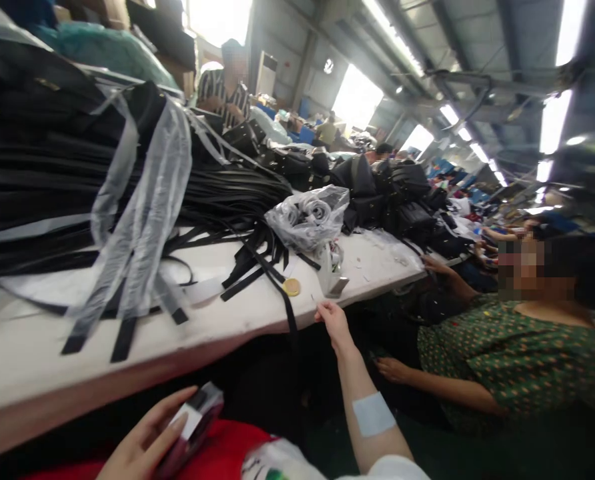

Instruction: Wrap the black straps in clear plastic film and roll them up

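Observation:
My left hand (145, 433), low in front of my lap, grips a small dark-red and black object with a white label (190, 421); its kind is unclear. My right hand (334, 321) reaches to the table edge with fingertips pinched together. Whatever is between them, if anything, is too small to make out. Just beyond it lie a round yellow disc (291, 287) and a small clear bag (331, 263). A black strap (288, 307) hangs over the edge beside that hand. Behind sits a clear plastic bag with rolls (310, 215).
Long black straps (217, 190), some wrapped in clear plastic (150, 200), are heaped on the white table (202, 347) at left. Black bags (367, 180) are piled farther back. A co-worker in a green patterned top (507, 353) sits close on my right; another person (225, 83) is across the table.

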